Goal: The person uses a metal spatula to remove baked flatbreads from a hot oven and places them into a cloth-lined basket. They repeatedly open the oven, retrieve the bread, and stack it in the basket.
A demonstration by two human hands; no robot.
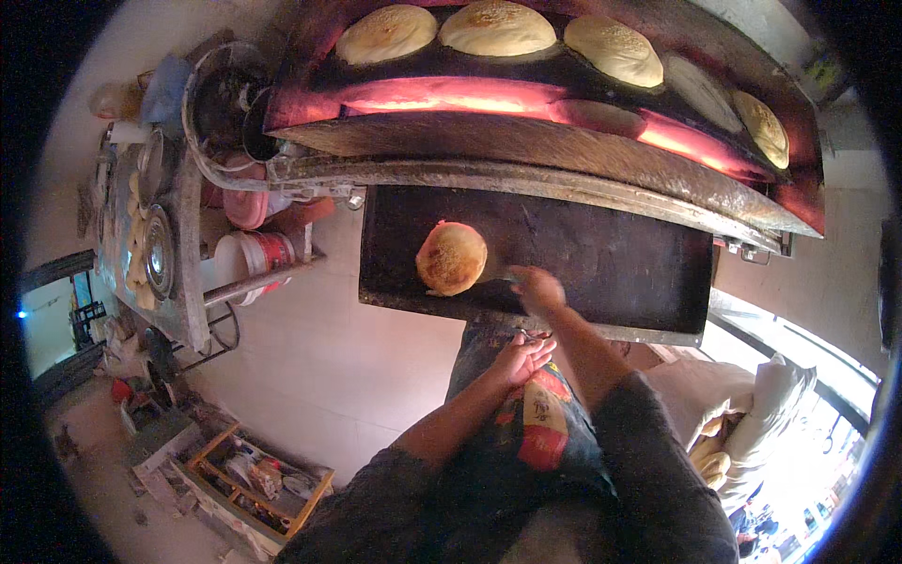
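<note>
A round browned flatbread with sesame lies on the left part of a dark metal tray. My right hand is closed on the handle of a blurred flat tool, apparently a spatula, whose blade reaches the bread's right edge. Close to the tray's front edge, my left hand is palm up with fingers partly curled; something small and dark shows at its fingertips, too unclear to name. Beyond the tray, several puffed flatbreads sit inside a glowing oven.
The hot oven's metal front overhangs the tray's far edge. At left stand a worktable with metal lids and dough pieces, and a white and red bucket. A wooden drawer is at lower left. White cloth partly covers breads at right.
</note>
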